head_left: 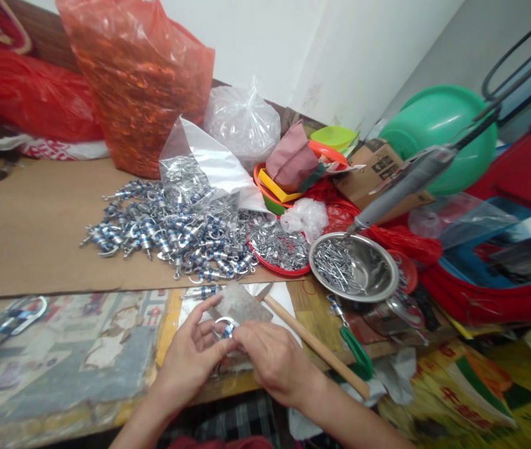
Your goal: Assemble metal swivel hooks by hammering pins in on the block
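One item under examination: a small metal piece (226,328), bright silver with a blue band about its body. A curved silver arm bows out from the body on the left-hand side, forming a rounded, hook-like outline with a visible gap inside the curve. The item is held at the fingertips, between the left hand (189,347) and the right hand (277,360), raised over the near part of a grey block (243,305). It sits tilted, curve toward the left fingers, banded body toward the right fingertips. The lower right end is covered by fingers; its form cannot be determined. Finer surface detail is blurred.
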Demonstrator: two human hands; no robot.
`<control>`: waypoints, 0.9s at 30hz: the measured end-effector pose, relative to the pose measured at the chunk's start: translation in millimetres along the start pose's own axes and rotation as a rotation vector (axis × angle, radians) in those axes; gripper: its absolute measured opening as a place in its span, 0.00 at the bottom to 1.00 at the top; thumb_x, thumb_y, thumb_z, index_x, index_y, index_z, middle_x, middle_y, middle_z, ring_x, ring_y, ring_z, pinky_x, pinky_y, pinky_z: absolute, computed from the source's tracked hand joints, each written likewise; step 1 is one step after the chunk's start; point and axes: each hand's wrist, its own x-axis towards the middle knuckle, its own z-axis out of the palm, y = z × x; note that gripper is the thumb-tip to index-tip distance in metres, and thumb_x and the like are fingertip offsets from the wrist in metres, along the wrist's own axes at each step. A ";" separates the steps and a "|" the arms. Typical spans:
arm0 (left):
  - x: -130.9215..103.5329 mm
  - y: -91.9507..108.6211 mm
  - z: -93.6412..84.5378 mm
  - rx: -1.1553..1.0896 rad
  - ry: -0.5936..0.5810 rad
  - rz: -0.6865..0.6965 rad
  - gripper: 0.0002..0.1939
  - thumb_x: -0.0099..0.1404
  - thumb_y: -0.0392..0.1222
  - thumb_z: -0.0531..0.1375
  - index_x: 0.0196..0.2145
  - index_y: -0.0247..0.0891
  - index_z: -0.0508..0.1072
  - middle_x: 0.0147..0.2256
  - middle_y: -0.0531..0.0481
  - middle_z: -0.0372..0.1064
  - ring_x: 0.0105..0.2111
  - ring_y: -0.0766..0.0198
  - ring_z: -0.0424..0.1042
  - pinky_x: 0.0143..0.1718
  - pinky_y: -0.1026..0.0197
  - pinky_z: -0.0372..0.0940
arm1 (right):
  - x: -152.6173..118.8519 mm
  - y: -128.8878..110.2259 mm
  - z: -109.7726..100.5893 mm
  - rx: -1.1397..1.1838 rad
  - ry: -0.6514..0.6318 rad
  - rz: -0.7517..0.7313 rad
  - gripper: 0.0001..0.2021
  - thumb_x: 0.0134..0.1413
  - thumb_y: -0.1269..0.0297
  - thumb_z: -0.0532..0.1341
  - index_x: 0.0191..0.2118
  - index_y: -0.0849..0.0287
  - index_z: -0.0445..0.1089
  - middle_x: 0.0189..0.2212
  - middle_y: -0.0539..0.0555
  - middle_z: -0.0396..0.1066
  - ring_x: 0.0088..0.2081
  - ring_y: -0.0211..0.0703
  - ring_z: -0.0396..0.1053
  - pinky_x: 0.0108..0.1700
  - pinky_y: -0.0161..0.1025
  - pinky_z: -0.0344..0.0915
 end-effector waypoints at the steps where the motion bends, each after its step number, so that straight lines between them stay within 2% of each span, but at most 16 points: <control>1: -0.3 0.2 0.2 -0.002 0.001 -0.004 0.39 0.43 0.38 0.65 0.51 0.36 0.53 0.25 0.55 0.67 0.24 0.67 0.68 0.24 0.67 0.63 | -0.1 -2.0 -1.3 0.001 -0.028 0.011 0.10 0.58 0.72 0.45 0.37 0.61 0.62 0.26 0.55 0.68 0.30 0.40 0.66 0.31 0.35 0.64; 5: -1.3 0.7 1.5 0.006 0.019 -0.010 0.39 0.43 0.39 0.66 0.52 0.38 0.54 0.26 0.55 0.67 0.25 0.66 0.68 0.25 0.65 0.64 | -8.2 -3.3 -1.3 0.100 -0.071 0.054 0.12 0.57 0.74 0.45 0.40 0.60 0.63 0.31 0.55 0.70 0.35 0.41 0.68 0.37 0.36 0.65; 6: -1.6 0.9 2.0 0.011 0.026 -0.016 0.39 0.43 0.39 0.66 0.52 0.39 0.54 0.26 0.55 0.67 0.26 0.65 0.69 0.25 0.65 0.64 | -13.1 -0.2 -0.6 0.149 -0.032 0.082 0.13 0.57 0.74 0.45 0.42 0.59 0.62 0.33 0.55 0.70 0.37 0.41 0.68 0.39 0.36 0.65; 8: -2.3 1.4 3.1 0.021 0.038 -0.029 0.40 0.43 0.40 0.66 0.52 0.40 0.54 0.27 0.54 0.67 0.26 0.64 0.70 0.24 0.64 0.65 | -26.0 11.6 0.7 0.193 0.126 0.213 0.15 0.56 0.75 0.46 0.46 0.57 0.61 0.38 0.54 0.69 0.40 0.40 0.67 0.42 0.36 0.64; 10: -2.7 1.7 3.6 0.029 0.041 -0.031 0.40 0.43 0.40 0.66 0.52 0.39 0.54 0.28 0.53 0.67 0.27 0.63 0.70 0.24 0.64 0.65 | -41.4 29.4 1.3 0.082 0.263 0.412 0.14 0.55 0.73 0.48 0.46 0.57 0.61 0.40 0.56 0.68 0.43 0.43 0.66 0.44 0.40 0.63; 11: -2.7 1.5 3.6 0.033 0.041 -0.028 0.40 0.43 0.40 0.65 0.52 0.39 0.54 0.28 0.53 0.68 0.28 0.62 0.71 0.24 0.64 0.65 | -49.2 38.9 1.4 -0.009 0.264 0.504 0.13 0.54 0.70 0.50 0.46 0.58 0.62 0.40 0.58 0.67 0.43 0.46 0.66 0.44 0.43 0.63; 13: -1.9 0.3 2.7 0.041 0.044 -0.020 0.39 0.43 0.40 0.66 0.52 0.38 0.54 0.28 0.52 0.68 0.29 0.62 0.71 0.25 0.64 0.65 | -62.7 55.7 1.8 -0.144 0.116 0.628 0.15 0.51 0.65 0.55 0.46 0.60 0.63 0.38 0.60 0.67 0.41 0.50 0.66 0.41 0.46 0.64; 15: -0.5 -1.7 1.3 0.046 0.055 -0.008 0.39 0.42 0.40 0.66 0.51 0.38 0.55 0.28 0.52 0.69 0.30 0.62 0.71 0.28 0.63 0.66 | -71.3 65.4 2.1 -0.170 -0.052 0.677 0.14 0.51 0.62 0.55 0.44 0.60 0.65 0.34 0.58 0.67 0.36 0.49 0.67 0.37 0.44 0.65; 16: 0.2 -2.8 0.7 0.050 0.061 -0.002 0.39 0.42 0.40 0.66 0.51 0.38 0.55 0.28 0.52 0.70 0.30 0.62 0.71 0.30 0.63 0.66 | -73.3 66.8 1.5 -0.154 -0.080 0.689 0.12 0.52 0.63 0.55 0.42 0.60 0.65 0.32 0.56 0.66 0.35 0.47 0.68 0.36 0.42 0.65; 17: 0.7 -3.6 0.2 0.054 0.067 0.006 0.39 0.42 0.40 0.66 0.51 0.38 0.56 0.28 0.52 0.70 0.31 0.62 0.71 0.32 0.62 0.66 | -73.6 66.1 -0.2 -0.133 -0.068 0.698 0.11 0.52 0.64 0.54 0.41 0.60 0.65 0.32 0.55 0.66 0.34 0.46 0.67 0.35 0.41 0.65; 20: 0.5 -3.6 0.2 0.060 0.068 0.009 0.39 0.42 0.40 0.66 0.51 0.37 0.56 0.28 0.52 0.71 0.32 0.62 0.72 0.36 0.61 0.66 | -68.0 52.4 -13.1 -0.037 0.085 0.670 0.09 0.52 0.67 0.53 0.41 0.59 0.64 0.34 0.55 0.67 0.36 0.44 0.67 0.36 0.39 0.65; 24: -1.7 -0.8 1.8 0.059 0.066 0.002 0.39 0.42 0.39 0.66 0.51 0.37 0.55 0.27 0.53 0.71 0.32 0.62 0.72 0.37 0.60 0.66 | -58.8 22.4 -37.7 0.057 0.275 0.438 0.20 0.53 0.73 0.53 0.53 0.51 0.57 0.43 0.54 0.66 0.43 0.43 0.66 0.43 0.39 0.64; 25: -1.9 -0.5 1.9 0.058 0.068 0.007 0.39 0.42 0.39 0.66 0.51 0.37 0.55 0.27 0.53 0.71 0.32 0.62 0.72 0.37 0.60 0.66 | -58.0 16.1 -41.3 0.052 0.283 0.372 0.23 0.53 0.74 0.52 0.55 0.49 0.54 0.43 0.54 0.66 0.43 0.43 0.66 0.43 0.38 0.64; 27: -1.7 -0.6 1.9 0.057 0.061 0.012 0.40 0.42 0.38 0.66 0.51 0.38 0.55 0.27 0.52 0.71 0.33 0.61 0.72 0.38 0.59 0.66 | -58.5 7.0 -43.4 0.019 0.196 0.300 0.27 0.53 0.77 0.50 0.57 0.47 0.52 0.42 0.53 0.67 0.41 0.43 0.67 0.40 0.38 0.66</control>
